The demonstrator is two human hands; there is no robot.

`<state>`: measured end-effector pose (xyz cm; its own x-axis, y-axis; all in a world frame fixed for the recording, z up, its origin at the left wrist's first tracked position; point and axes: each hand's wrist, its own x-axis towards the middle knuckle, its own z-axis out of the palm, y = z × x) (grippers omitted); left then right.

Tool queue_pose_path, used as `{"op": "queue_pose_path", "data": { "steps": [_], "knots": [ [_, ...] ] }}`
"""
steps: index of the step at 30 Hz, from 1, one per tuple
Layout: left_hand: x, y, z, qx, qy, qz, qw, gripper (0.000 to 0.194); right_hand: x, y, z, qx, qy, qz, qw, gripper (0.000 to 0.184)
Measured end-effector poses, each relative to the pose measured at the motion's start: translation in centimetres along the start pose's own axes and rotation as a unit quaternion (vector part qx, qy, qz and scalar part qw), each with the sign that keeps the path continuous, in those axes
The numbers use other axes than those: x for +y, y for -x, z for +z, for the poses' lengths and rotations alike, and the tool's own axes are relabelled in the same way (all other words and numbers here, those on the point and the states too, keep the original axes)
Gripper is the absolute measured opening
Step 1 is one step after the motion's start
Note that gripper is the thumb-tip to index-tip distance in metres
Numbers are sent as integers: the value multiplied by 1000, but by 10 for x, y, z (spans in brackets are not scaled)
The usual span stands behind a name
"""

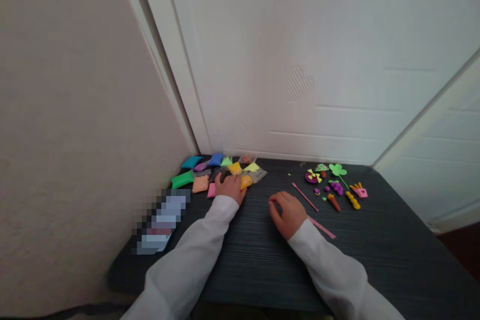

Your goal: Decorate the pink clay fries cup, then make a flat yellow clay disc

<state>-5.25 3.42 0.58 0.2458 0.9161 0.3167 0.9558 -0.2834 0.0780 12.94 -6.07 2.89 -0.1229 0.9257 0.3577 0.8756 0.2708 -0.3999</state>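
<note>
My left hand (229, 189) lies over the packets of coloured modelling clay at the back left, fingers apart and reaching forward. Under or beside its fingers are a black packet (220, 174), a yellow-orange packet (246, 181) and a pink packet (212, 190); which of them it touches is hard to tell. Loosely curled, my right hand (288, 214) rests near the table's middle, thumb and forefinger close together with nothing visible between them. A pink flat-ended clay tool (323, 228) sticks out beyond the right wrist. Another thin pink clay tool (305, 197) lies farther back.
Small clay figures stand right of my hands: a green four-leaf clover (338, 170), purple grapes (336, 188), a carrot (333, 202) and a pink-and-orange piece (360, 191). A phone (163, 225) with a blurred screen lies left on the dark table (255, 265). White panels (262, 60) rise behind.
</note>
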Motion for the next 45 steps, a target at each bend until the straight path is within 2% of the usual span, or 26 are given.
{"op": "queue_pose_path", "data": {
  "steps": [1, 4, 7, 10, 16, 20, 22, 24, 27, 30, 33, 37, 42, 45],
  "knots": [
    [2, 3, 0, 1, 5, 17, 1000, 37, -2, -2, 5, 4, -17, -2, 1000, 21],
    [10, 11, -3, 83, 70, 116, 987, 37, 2, -1, 13, 49, -122, 26, 991, 23],
    [19, 16, -6, 127, 125, 182, 967, 36, 11, 1, 12, 81, -284, 108, 949, 28],
    [26, 19, -5, 126, 172, 209, 954, 34, 16, 1, 12, 41, -404, 165, 899, 28],
    [25, 25, -4, 106, 208, 208, 950, 26, 14, -1, 18, -5, -474, 237, 848, 20],
    [27, 26, -7, 57, 225, 200, 952, 42, 16, -2, 19, -24, -531, 253, 808, 19],
    [29, 26, -11, 14, 237, 196, 951, 55, 16, -2, 18, -28, -522, 246, 816, 18],
    [30, 26, -15, -28, 260, 196, 945, 61, 16, -2, 16, -14, -467, 222, 856, 15],
    [30, 27, -17, -65, 306, 182, 932, 50, 14, 0, 12, 36, -364, 164, 916, 11],
    [33, 29, -17, -95, 370, 164, 910, 42, 11, 3, 8, 50, -336, 138, 930, 10],
    [38, 32, -17, -156, 415, 142, 885, 38, 9, 4, 7, 32, -326, 148, 933, 10],
    [41, 33, -23, -223, 399, 90, 885, 31, 9, 3, 11, 0, -362, 175, 916, 12],
    [35, 29, -27, -267, 409, 69, 870, 35, 11, 1, 15, -70, -488, 193, 849, 20],
    [33, 28, -25, -278, 416, 65, 863, 36, 14, 0, 18, -108, -526, 212, 817, 21]
  ]
}}
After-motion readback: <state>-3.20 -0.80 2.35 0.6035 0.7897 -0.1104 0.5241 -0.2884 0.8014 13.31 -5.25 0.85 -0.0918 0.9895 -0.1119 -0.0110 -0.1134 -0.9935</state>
